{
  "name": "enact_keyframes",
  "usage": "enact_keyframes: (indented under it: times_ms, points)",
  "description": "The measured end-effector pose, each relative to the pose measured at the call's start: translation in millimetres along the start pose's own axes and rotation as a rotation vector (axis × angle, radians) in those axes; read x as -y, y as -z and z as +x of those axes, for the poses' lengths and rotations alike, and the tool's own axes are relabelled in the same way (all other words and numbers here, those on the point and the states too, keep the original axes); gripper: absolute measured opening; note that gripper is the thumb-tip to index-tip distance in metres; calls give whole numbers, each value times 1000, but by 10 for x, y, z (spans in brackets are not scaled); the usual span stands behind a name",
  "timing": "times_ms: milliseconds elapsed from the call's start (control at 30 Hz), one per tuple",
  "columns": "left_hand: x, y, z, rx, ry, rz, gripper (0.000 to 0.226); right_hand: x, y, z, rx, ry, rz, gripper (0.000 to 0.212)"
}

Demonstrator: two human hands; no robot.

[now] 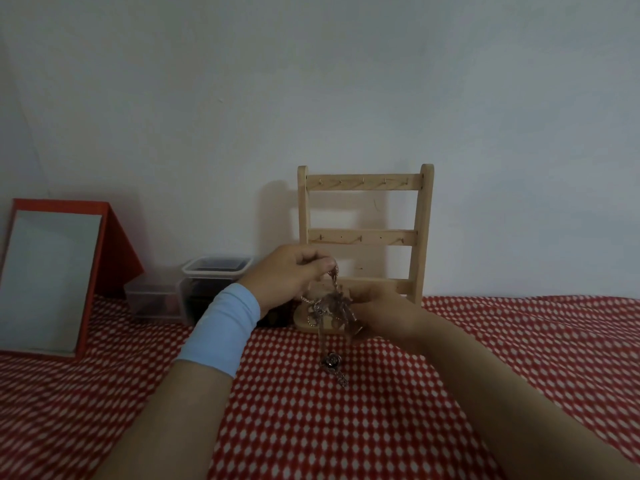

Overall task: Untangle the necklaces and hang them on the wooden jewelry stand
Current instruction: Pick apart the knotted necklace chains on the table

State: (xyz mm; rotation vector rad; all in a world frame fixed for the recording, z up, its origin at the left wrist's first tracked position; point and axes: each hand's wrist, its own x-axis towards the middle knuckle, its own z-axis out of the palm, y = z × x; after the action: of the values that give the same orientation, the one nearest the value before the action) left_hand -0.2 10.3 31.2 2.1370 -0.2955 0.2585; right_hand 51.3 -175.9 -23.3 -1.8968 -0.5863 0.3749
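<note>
- Red white-dotted cloth (346,427) covers the surface at the near edge.
- Necklaces (329,306) hang as one knotted clump just in front of the wooden jewelry stand (363,233). Their long axis is roughly vertical, and a rose pendant (331,360) points down, reaching the cloth.
- Left hand (287,275), with a pale blue wristband (221,330), pinches the top chain between thumb and curled fingers.
- Right hand (384,313), just right of the knot, curls blurred fingers round the lower strands.
- Clear plastic boxes (214,275) and a red-framed mirror (48,278) stand far left.
</note>
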Motion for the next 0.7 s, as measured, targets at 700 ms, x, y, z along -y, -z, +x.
enact_keyframes:
  times_ms: [700]
  points:
    - [157, -134, 109, -36, 137, -59, 21, 97, 71, 0, -263, 168, 95, 6]
